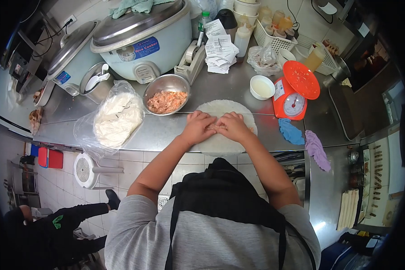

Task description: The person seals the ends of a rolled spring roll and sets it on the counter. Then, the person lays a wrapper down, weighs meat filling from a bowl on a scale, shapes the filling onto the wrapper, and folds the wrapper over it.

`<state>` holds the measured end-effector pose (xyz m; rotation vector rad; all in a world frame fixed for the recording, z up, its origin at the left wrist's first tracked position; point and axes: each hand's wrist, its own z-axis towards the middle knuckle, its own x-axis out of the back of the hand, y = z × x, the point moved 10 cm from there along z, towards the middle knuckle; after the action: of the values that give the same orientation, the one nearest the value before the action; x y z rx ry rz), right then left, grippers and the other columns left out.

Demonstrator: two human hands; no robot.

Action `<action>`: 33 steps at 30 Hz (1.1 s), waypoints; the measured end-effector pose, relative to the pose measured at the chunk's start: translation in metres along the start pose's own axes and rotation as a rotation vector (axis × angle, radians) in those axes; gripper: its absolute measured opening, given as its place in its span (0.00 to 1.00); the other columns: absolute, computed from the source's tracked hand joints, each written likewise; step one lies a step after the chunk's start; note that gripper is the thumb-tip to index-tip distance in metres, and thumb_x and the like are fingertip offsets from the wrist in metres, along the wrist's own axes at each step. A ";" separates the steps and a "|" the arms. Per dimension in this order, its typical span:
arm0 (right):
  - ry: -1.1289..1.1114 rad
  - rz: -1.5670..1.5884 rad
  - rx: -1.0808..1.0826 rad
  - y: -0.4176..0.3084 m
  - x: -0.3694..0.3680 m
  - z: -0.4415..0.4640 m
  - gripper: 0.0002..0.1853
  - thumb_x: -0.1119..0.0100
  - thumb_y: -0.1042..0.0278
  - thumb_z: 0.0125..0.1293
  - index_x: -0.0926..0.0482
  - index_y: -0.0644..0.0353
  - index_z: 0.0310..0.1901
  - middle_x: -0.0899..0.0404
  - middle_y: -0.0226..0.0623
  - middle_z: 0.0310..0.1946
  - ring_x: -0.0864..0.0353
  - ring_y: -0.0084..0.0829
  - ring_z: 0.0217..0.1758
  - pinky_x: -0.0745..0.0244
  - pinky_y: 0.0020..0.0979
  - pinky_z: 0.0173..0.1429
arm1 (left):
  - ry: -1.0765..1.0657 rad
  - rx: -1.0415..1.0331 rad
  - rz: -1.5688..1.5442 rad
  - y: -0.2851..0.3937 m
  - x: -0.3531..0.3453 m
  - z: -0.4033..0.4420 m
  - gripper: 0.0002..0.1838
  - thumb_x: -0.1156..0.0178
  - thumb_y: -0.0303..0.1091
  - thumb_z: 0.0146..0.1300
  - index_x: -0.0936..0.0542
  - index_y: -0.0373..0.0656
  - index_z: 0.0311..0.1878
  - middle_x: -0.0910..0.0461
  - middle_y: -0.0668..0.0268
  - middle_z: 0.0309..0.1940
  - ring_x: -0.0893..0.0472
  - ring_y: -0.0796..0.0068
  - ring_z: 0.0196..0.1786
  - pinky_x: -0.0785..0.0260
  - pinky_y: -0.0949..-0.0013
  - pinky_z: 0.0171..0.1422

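A round, pale, thin wrapper [229, 107] lies on the steel counter at its front edge. My left hand [198, 128] and my right hand [233, 126] meet over its middle, fingers curled down and pressed onto it. A little pinkish filling shows between the fingertips; the fingers hide most of it. Just beyond my left hand, a steel bowl [147, 95] holds orange-pink minced filling [167, 101]. Farther left lies a clear plastic bag [86, 130] with a pale stack of wrappers or dough [117, 119] inside.
Right of the wrapper stand a small white bowl [262, 87] of pale liquid and a red scale [290, 100]. Blue [291, 131] and purple cloths [317, 150] lie nearby. Rice cookers [141, 45], a tape dispenser [191, 63] and papers [220, 51] line the back. Another person [54, 238] is behind, lower left.
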<state>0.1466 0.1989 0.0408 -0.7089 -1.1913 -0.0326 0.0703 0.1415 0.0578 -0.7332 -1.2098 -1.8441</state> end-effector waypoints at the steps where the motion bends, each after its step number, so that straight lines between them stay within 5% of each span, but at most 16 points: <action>1: -0.005 -0.030 -0.002 0.002 -0.006 0.001 0.07 0.40 0.61 0.50 0.22 0.49 0.31 0.24 0.28 0.34 0.30 0.33 0.46 0.42 0.40 0.52 | 0.040 -0.032 0.009 0.003 0.000 0.001 0.21 0.34 0.41 0.42 0.20 0.52 0.44 0.26 0.69 0.38 0.32 0.65 0.46 0.46 0.59 0.52; 6: -0.033 -0.121 -0.007 0.004 -0.023 0.004 0.06 0.42 0.61 0.52 0.22 0.50 0.31 0.25 0.28 0.35 0.30 0.33 0.46 0.41 0.40 0.51 | 0.024 -0.005 0.095 -0.015 -0.021 -0.007 0.18 0.36 0.39 0.45 0.20 0.52 0.43 0.26 0.70 0.38 0.32 0.66 0.46 0.46 0.59 0.53; 10: 0.174 -0.149 -0.001 -0.007 -0.004 0.001 0.08 0.41 0.59 0.51 0.21 0.51 0.31 0.25 0.28 0.36 0.30 0.32 0.47 0.40 0.39 0.50 | 0.149 0.042 0.106 -0.012 0.001 -0.010 0.15 0.38 0.38 0.48 0.20 0.51 0.41 0.26 0.70 0.38 0.32 0.66 0.47 0.46 0.59 0.53; 15: -0.092 -0.187 -0.078 0.002 -0.042 0.008 0.27 0.34 0.49 0.42 0.24 0.51 0.46 0.28 0.33 0.42 0.33 0.34 0.50 0.42 0.39 0.53 | 0.011 0.024 0.100 -0.022 -0.014 -0.012 0.18 0.40 0.39 0.50 0.22 0.51 0.46 0.26 0.68 0.39 0.33 0.65 0.48 0.46 0.59 0.54; 18: -0.072 -0.194 -0.035 -0.001 -0.041 0.007 0.29 0.33 0.48 0.41 0.24 0.51 0.46 0.28 0.33 0.41 0.33 0.34 0.50 0.42 0.38 0.52 | -0.039 0.003 0.098 -0.027 -0.015 -0.016 0.20 0.40 0.40 0.50 0.23 0.50 0.49 0.26 0.67 0.40 0.33 0.65 0.48 0.46 0.59 0.54; 21: 0.174 -0.164 0.033 -0.018 -0.008 0.001 0.17 0.36 0.52 0.46 0.20 0.52 0.35 0.26 0.29 0.36 0.31 0.32 0.46 0.41 0.38 0.49 | -0.034 -0.042 0.102 -0.024 -0.009 -0.016 0.21 0.40 0.43 0.50 0.23 0.50 0.48 0.26 0.69 0.40 0.34 0.66 0.49 0.47 0.60 0.53; 27: 0.001 -0.252 0.004 -0.011 -0.039 0.011 0.23 0.33 0.51 0.42 0.23 0.52 0.40 0.26 0.31 0.38 0.31 0.33 0.47 0.42 0.38 0.52 | -0.062 -0.085 0.179 -0.017 -0.005 -0.013 0.24 0.39 0.45 0.48 0.23 0.48 0.49 0.27 0.68 0.42 0.34 0.65 0.48 0.47 0.60 0.54; 33: 0.140 -0.158 -0.032 -0.021 -0.016 0.007 0.14 0.36 0.56 0.45 0.21 0.51 0.34 0.26 0.29 0.35 0.30 0.32 0.46 0.41 0.38 0.50 | -0.058 -0.024 0.132 -0.034 -0.008 -0.019 0.24 0.35 0.44 0.44 0.22 0.49 0.47 0.28 0.69 0.41 0.34 0.65 0.49 0.47 0.59 0.53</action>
<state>0.1264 0.1805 0.0390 -0.6293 -1.1113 -0.2302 0.0446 0.1336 0.0288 -0.8644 -1.1491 -1.7418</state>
